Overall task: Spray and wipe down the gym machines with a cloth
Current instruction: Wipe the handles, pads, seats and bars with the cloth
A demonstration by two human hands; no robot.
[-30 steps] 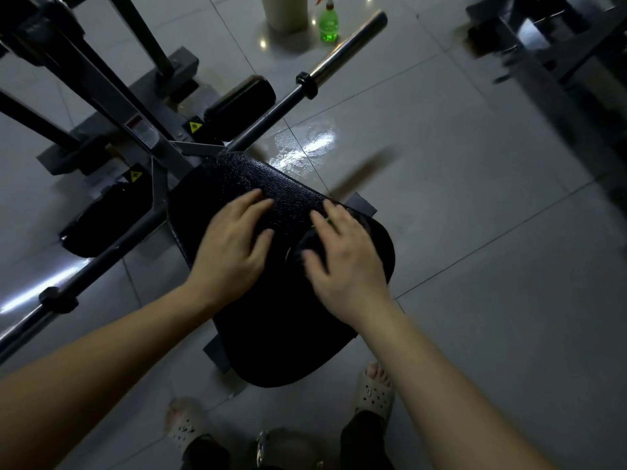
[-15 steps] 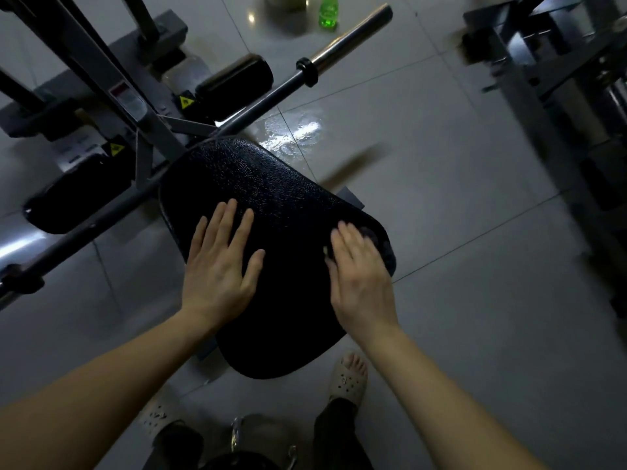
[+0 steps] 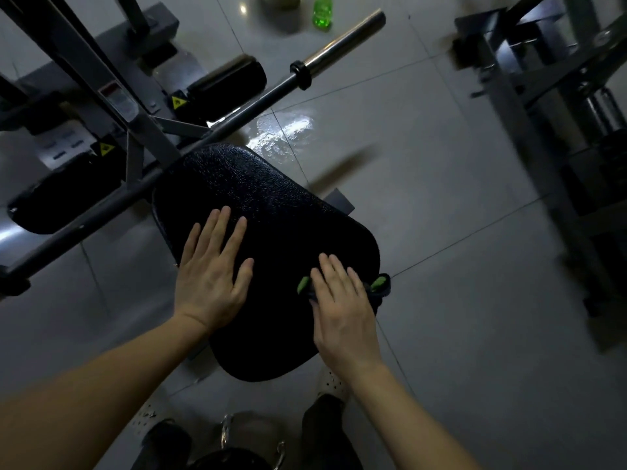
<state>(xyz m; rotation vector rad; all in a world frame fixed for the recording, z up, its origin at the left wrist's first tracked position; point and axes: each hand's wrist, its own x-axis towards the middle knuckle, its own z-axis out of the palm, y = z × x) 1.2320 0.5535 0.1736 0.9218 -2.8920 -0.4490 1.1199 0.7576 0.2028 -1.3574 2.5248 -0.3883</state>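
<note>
Black textured seat pad (image 3: 271, 232) is seen at frame centre, angled near-right to far-left. Left hand (image 3: 210, 276) is laid flat on its left part, fingers spread, nothing gripped. Right hand (image 3: 342, 307) is pressed flat, fingers together, on a dark cloth (image 3: 376, 288) with green trim at the pad's right edge; the cloth is pinned under the palm rather than clenched. Sandalled feet (image 3: 330, 383) are visible on the grey tile floor (image 3: 441, 198) below the pad. Grey machine frame (image 3: 112, 96) is joined to the pad's far-left end, with black roller pads (image 3: 224, 84) beside it. A bar (image 3: 339, 45) with chrome end runs diagonally to far right. Wet patch (image 3: 285, 130) is seen on the tiles just beyond the pad. Farthest: a green bottle (image 3: 322, 13), liquid inside appearing green, fill level not readable, standing beside a pale container (image 3: 280, 0), contents not visible. Another machine (image 3: 559, 96) stands at right.
</note>
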